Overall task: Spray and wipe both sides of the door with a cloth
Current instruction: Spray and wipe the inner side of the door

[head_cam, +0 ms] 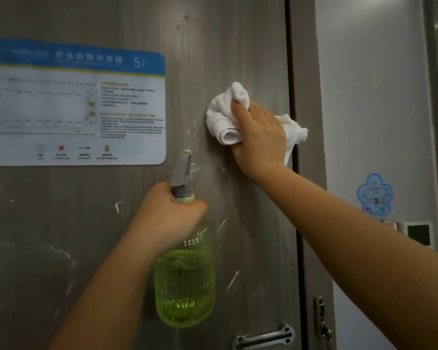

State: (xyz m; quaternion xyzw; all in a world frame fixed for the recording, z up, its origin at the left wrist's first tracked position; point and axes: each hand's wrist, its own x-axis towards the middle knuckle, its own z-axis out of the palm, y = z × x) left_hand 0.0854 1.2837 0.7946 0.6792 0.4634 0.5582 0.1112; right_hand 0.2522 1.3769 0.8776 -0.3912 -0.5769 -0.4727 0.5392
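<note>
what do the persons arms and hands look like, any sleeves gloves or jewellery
Both arms are bare as far as the picture shows: no sleeves in view. The left hand and the right hand wear no gloves. No watch, bracelet or ring shows on the visible wrists and fingers.

Door (pixel 225 59) is grey-brown with a streaky woodgrain look. Cloth (pixel 224 117) is plain white. Spray bottle (pixel 185 281) is see-through lime green with ribbed lines and a grey trigger. Poster (pixel 74 104) is white with a blue header, and there's a blue flower-shaped sticker (pixel 375 194).
</note>
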